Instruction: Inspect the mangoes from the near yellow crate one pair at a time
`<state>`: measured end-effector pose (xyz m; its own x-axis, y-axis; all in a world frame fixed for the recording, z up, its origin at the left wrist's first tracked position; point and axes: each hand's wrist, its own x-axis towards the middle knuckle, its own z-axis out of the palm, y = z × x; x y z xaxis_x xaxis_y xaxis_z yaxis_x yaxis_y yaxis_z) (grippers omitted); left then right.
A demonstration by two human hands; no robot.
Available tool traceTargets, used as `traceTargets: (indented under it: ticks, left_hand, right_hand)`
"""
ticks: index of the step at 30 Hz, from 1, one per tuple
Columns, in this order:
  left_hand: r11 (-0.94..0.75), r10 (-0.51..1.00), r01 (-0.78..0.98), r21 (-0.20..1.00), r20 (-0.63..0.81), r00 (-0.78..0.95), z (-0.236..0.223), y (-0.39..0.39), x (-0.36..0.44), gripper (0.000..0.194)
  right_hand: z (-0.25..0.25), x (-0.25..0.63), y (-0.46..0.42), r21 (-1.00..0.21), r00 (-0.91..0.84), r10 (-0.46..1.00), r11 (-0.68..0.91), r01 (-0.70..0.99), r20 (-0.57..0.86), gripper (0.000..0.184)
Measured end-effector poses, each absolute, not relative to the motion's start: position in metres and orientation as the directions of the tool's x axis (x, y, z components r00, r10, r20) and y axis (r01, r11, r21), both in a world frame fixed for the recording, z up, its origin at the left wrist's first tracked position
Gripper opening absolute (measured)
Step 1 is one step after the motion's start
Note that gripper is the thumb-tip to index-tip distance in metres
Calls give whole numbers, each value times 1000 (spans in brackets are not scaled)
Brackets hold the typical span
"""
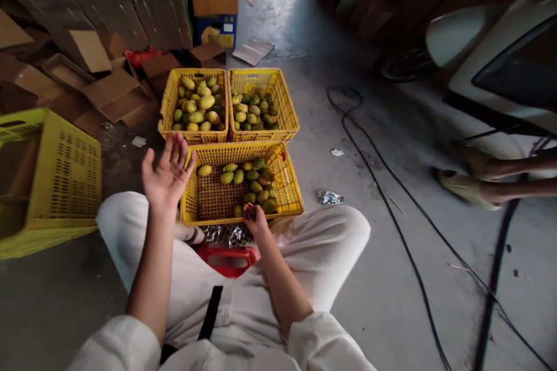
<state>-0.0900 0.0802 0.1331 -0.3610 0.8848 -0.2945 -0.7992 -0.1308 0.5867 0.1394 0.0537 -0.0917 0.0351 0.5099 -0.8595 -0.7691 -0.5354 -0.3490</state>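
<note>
Palm up with fingers spread, my left hand (167, 177) hovers by the left side of the near yellow crate (204, 191) and holds nothing. My right hand (255, 217) is at that crate's near rim, fingers curled; what they hold, if anything, I cannot make out. Several green-yellow mangoes (252, 175) lie in the crate's right half, some close to my right fingertips. A single yellow mango (204, 170) lies apart at the left, near my left hand. Behind stand a left crate (162, 113) and a right crate (287, 107), both holding mangoes.
A red plastic stool (230, 264) shows between my legs, below crumpled foil (224, 235). To the left are a larger yellow crate (69, 179) and cardboard pieces (115, 90). Black cables (383, 185), a scooter (491, 64) and another person's feet (470, 188) are at right.
</note>
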Motion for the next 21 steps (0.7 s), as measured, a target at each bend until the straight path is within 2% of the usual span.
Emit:
traceTargets:
  ticks: [2, 4, 5, 6, 8, 11, 18, 21]
  left_hand:
    - [-28, 786, -824, 565, -497, -367, 78, 67, -81, 35]
    - [130, 534, -848, 514, -757, -377, 25, 49, -66, 21]
    - [232, 384, -850, 474, -847, -367, 4, 40, -58, 16]
    - [273, 316, -848, 454, -875, -367, -13, 33, -50, 14]
    - [318, 274, -846, 427, -896, -349, -33, 25, -41, 14]
    - [357, 329, -842, 404, -898, -292, -38, 27, -42, 17]
    - [389, 271, -790, 474, -879, -393, -47, 33, -44, 19]
    - [442, 296, -736, 512, -858, -419, -56, 33, -39, 20]
  right_hand:
    - [-93, 138, 53, -356, 45, 509, -534, -767, -860, 16]
    - [-95, 138, 51, -366, 51, 515, -532, -763, -856, 14]
    - [-95, 138, 51, -371, 52, 520, -533, -760, -853, 14]
    - [-96, 138, 50, -378, 52, 526, -534, -757, -849, 14]
    - [-96, 138, 49, -391, 49, 539, -541, -745, -841, 15]
    - [-96, 139, 49, -408, 41, 556, -557, -724, -830, 19]
    - [-102, 142, 72, -418, 47, 543, -586, -694, -838, 20]
    - [-110, 140, 95, -447, 68, 548, -597, -666, -833, 20]
